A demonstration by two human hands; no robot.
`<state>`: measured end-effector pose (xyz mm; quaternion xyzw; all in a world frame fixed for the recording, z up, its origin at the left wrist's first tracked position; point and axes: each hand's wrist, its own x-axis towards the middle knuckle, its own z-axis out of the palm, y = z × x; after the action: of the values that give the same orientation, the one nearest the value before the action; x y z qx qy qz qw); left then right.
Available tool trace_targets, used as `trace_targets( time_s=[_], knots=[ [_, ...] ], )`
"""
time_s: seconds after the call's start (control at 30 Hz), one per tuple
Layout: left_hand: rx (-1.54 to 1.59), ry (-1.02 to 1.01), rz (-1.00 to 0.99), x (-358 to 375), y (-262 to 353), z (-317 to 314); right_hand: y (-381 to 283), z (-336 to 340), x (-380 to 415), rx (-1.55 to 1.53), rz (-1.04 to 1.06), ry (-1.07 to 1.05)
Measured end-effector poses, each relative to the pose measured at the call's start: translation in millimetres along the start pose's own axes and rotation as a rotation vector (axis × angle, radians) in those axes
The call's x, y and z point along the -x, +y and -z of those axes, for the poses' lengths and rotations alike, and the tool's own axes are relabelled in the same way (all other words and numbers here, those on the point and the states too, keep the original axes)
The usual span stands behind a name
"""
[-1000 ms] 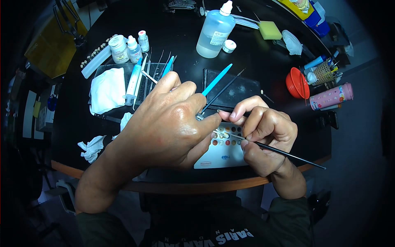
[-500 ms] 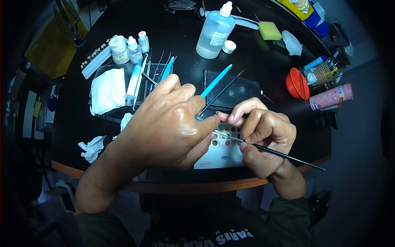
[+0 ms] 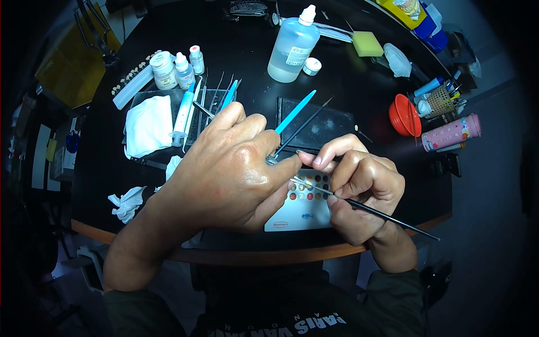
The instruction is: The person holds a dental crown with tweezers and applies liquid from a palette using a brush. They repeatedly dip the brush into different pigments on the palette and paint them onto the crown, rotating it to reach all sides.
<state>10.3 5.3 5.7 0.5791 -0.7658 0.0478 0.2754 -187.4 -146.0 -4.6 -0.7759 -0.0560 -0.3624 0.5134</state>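
My left hand (image 3: pixel 238 174) is closed, its back toward the camera. A bit of metal (image 3: pixel 272 160) shows beside its index finger; what the fingers grip is otherwise hidden, and I cannot tell what it is. My right hand (image 3: pixel 362 188) pinches a thin brush (image 3: pixel 387 217) with a black handle and silver ferrule. The brush tip points at my left thumb and fingertips. Right fingertips come right up to the left index finger. Under both hands lies a white palette card (image 3: pixel 303 222) with rows of coloured dots.
Behind the hands lies a dark slab (image 3: pixel 323 123) with a blue-handled tool (image 3: pixel 296 111) and another brush (image 3: pixel 306 124). At left are a white cloth (image 3: pixel 148 126), a syringe (image 3: pixel 182 115) and small bottles (image 3: pixel 163 70). A large bottle (image 3: pixel 293 48), red bowl (image 3: pixel 403 115) and pink flask (image 3: pixel 451 133) stand farther out.
The rear end of the brush in my right hand has dipped toward the table's front edge, so the handle slants more steeply. My left hand has stayed almost still.
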Motion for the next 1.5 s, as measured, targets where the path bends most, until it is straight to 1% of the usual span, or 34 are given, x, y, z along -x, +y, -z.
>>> trace_targets(
  time_s=[0.07,0.17,0.3,0.57,0.97,1.07,1.17,1.27,1.5],
  knots=[
    [0.005,-0.004,0.003,0,0,0,0,6,1,0.022,0.008,-0.046],
    [-0.020,-0.008,0.011,-1,1,0,-4,4,-4,-0.032,0.053,-0.024],
    [0.008,0.043,-0.001,-3,1,-1,-4,5,-3,0.005,0.126,-0.025],
    [-0.005,0.068,-0.014,-3,0,-2,-8,5,-2,0.133,0.122,-0.041],
    [-0.022,0.084,-0.027,-4,1,-1,-9,7,-2,0.135,0.146,-0.055],
    [-0.020,0.100,-0.029,-4,1,-3,-12,9,-4,0.088,0.137,-0.103],
    [-0.030,0.100,-0.029,-4,1,-2,-14,10,-3,0.126,0.119,-0.127],
    [-0.032,0.104,-0.035,-5,2,-1,-11,8,-3,0.096,0.152,-0.047],
    [-0.024,0.135,-0.044,-5,1,-1,-13,8,-2,0.096,0.142,-0.053]
  ],
)
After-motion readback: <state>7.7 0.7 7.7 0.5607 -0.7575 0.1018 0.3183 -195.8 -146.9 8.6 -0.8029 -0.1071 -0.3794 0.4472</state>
